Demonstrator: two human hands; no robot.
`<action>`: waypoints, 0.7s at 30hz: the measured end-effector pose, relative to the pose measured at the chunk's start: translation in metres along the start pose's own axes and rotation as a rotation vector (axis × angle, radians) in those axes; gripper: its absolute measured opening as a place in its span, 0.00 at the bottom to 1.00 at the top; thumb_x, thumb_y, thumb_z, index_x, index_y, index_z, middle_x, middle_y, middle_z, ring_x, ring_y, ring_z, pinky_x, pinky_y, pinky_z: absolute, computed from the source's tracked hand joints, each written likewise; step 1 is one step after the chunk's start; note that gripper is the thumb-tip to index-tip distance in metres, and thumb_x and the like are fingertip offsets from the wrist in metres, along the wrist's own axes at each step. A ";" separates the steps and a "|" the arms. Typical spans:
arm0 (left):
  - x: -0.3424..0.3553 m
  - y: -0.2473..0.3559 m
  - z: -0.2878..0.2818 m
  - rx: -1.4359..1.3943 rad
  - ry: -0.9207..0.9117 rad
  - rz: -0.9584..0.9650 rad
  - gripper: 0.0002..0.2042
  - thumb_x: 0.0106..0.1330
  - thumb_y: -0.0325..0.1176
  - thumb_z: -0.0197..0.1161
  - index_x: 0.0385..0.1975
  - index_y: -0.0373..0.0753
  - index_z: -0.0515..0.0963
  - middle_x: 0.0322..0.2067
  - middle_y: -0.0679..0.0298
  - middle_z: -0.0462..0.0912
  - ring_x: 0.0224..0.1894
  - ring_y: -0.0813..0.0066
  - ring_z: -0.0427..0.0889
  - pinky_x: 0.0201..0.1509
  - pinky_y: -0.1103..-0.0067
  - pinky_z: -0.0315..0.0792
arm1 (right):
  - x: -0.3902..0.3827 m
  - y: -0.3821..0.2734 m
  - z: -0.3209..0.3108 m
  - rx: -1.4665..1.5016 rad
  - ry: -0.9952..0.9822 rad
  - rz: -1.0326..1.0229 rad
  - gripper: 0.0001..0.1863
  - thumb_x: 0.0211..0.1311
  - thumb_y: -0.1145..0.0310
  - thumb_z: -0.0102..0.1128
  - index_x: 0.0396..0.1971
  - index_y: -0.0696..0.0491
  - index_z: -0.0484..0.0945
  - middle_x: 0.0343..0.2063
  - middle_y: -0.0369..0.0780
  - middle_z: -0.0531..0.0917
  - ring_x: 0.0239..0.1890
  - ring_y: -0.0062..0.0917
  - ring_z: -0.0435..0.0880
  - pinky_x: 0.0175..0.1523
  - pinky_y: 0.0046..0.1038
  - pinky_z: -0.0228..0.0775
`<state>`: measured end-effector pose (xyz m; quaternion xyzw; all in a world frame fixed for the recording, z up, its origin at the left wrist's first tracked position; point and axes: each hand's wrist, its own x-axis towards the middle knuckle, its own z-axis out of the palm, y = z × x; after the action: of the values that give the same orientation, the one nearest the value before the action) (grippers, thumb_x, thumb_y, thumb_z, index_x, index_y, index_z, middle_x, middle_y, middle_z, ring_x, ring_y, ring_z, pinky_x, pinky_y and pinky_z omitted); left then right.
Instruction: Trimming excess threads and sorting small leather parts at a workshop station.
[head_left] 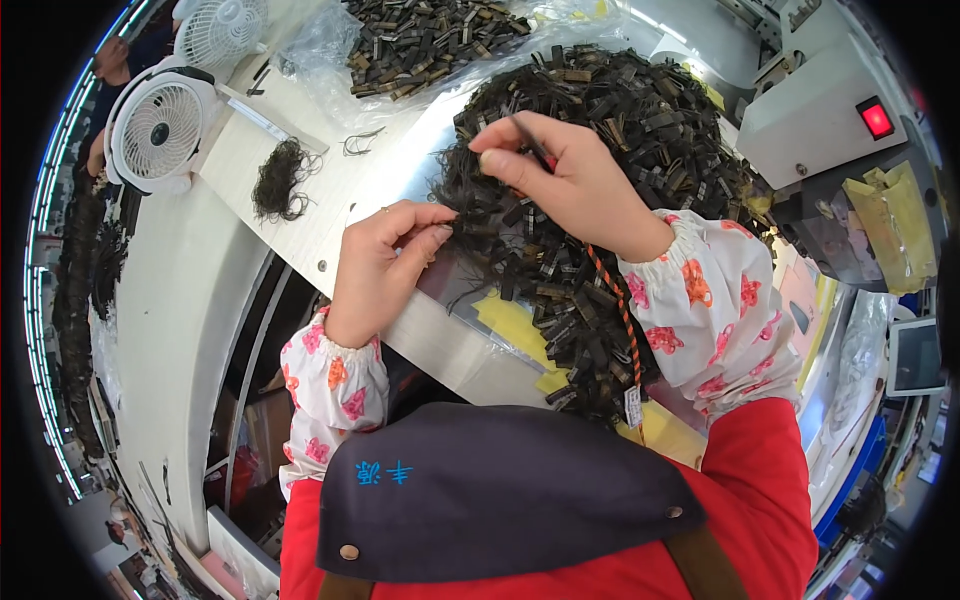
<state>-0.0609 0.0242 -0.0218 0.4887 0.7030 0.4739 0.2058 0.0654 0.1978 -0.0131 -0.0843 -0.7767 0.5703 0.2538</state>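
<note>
My left hand (378, 262) is closed in a pinch on a small tuft of dark hair (470, 226), at the left edge of a big pile of short dark hair pieces (640, 110). Raised over that pile, my right hand (580, 185) is closed round a thin dark tool with a bit of red (546, 157); its exact kind is mostly hidden by the fingers. Below the right hand, an orange-and-black twisted cord (617, 300) runs down across the pile to a small white tag (633, 405).
A loose hair clump (285, 180) lies on the pale table (240, 200), left of my hands. Another heap of pieces (430, 40) sits on clear plastic behind. A white fan (158, 130) stands far left; a grey box with a lit red switch (820, 110) stands right. Yellow sheets (510, 322) show under the pile.
</note>
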 end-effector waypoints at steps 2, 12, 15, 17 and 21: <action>0.006 -0.003 -0.005 -0.124 -0.198 -0.187 0.08 0.58 0.22 0.57 0.37 0.33 0.77 0.25 0.65 0.79 0.24 0.83 0.74 0.29 0.86 0.69 | -0.002 -0.003 0.002 -0.171 -0.145 -0.152 0.12 0.58 0.70 0.57 0.39 0.60 0.75 0.29 0.35 0.81 0.30 0.15 0.75 0.34 0.20 0.67; -0.027 0.005 -0.019 0.388 0.256 0.039 0.03 0.54 0.24 0.61 0.27 0.34 0.77 0.21 0.61 0.77 0.22 0.74 0.75 0.27 0.82 0.69 | -0.003 0.001 0.003 -0.356 -0.303 -0.046 0.09 0.56 0.70 0.59 0.27 0.61 0.75 0.15 0.43 0.73 0.16 0.24 0.69 0.25 0.26 0.63; -0.035 0.008 0.000 0.386 0.145 0.045 0.04 0.52 0.26 0.63 0.25 0.34 0.76 0.21 0.61 0.76 0.23 0.69 0.76 0.28 0.79 0.69 | -0.007 -0.003 0.008 -0.354 -0.290 -0.072 0.09 0.56 0.69 0.59 0.27 0.61 0.75 0.14 0.43 0.73 0.16 0.23 0.66 0.24 0.25 0.62; -0.029 0.006 0.011 0.444 0.164 0.050 0.05 0.51 0.26 0.63 0.26 0.35 0.76 0.22 0.62 0.76 0.23 0.69 0.76 0.28 0.78 0.69 | -0.006 -0.006 0.005 -0.374 -0.306 -0.022 0.09 0.54 0.69 0.61 0.30 0.60 0.76 0.18 0.42 0.75 0.19 0.23 0.69 0.28 0.24 0.64; -0.019 0.004 0.028 0.346 0.093 0.112 0.04 0.49 0.24 0.61 0.25 0.35 0.75 0.23 0.60 0.75 0.24 0.67 0.76 0.28 0.77 0.69 | -0.007 0.002 0.004 -0.317 -0.278 -0.220 0.19 0.47 0.71 0.66 0.41 0.58 0.75 0.32 0.41 0.78 0.32 0.25 0.77 0.37 0.22 0.69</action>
<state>-0.0296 0.0202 -0.0349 0.5329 0.7545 0.3785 0.0592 0.0694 0.1920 -0.0185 0.0414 -0.8885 0.4163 0.1887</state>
